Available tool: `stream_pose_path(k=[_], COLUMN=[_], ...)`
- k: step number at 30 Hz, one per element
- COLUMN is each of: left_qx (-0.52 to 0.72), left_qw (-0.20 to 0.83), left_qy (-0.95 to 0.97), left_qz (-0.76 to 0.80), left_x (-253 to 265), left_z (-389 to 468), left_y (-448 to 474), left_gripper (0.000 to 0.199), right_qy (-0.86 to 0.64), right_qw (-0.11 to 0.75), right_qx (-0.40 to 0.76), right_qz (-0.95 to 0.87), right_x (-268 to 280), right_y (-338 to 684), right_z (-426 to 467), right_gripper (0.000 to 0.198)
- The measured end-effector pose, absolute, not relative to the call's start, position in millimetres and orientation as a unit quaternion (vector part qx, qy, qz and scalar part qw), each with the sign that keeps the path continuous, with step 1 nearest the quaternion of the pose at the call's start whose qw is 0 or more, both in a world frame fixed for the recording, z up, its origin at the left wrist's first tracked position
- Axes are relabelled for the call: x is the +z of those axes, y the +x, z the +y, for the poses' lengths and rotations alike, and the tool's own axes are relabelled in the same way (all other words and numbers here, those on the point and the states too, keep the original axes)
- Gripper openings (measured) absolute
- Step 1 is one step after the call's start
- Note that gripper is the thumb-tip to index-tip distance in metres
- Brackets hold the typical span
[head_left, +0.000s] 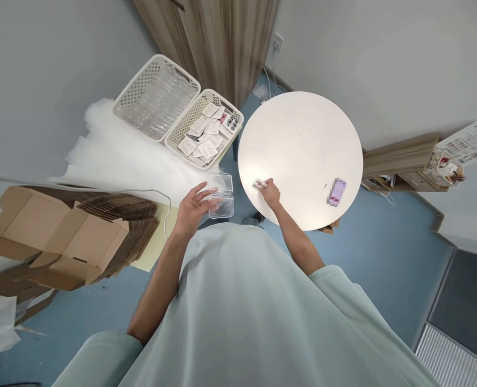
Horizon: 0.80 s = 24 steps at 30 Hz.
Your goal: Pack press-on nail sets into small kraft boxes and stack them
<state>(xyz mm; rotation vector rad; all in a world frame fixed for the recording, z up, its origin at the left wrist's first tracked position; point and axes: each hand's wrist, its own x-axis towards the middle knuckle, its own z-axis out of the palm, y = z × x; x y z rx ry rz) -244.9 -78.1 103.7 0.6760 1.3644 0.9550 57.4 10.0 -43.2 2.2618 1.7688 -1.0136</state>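
My left hand (193,208) grips a small clear plastic box (221,207) by its left side, fingers over its edge. The box's hinged lid stands open, and I cannot make out anything inside. Over the near left part of the round white table, my right hand (271,193) pinches a small pale card (258,184) with several small reddish-brown pieces on it. Whether the card touches the tabletop, I cannot tell.
A white basket (203,97) of printed cards stands beside another basket (118,107) full of clear boxes. Folded cardboard boxes (73,231) are stacked at left. The round table (303,140) bears a blurred purple item (337,192). A low wooden shelf (403,161) is at right.
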Motion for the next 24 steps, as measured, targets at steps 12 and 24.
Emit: stream_pose_path(k=[12, 24], left_qx=[0.335, 0.257], left_qw=[0.717, 0.770], left_qy=[0.368, 0.436], left_qz=[0.488, 0.388], left_x=[116.2, 134.9], left_z=[-14.0, 3.7], left_y=[-153.2, -74.8], left_gripper=[0.086, 0.099], right_qy=[0.781, 0.709], right_qw=[-0.265, -0.465], right_qx=[-0.375, -0.363], right_qz=[0.424, 0.387], right_x=[47.1, 152.4], right_y=[145.1, 166.9], right_z=[-41.7, -78.0], right_gripper=[0.034, 0.052])
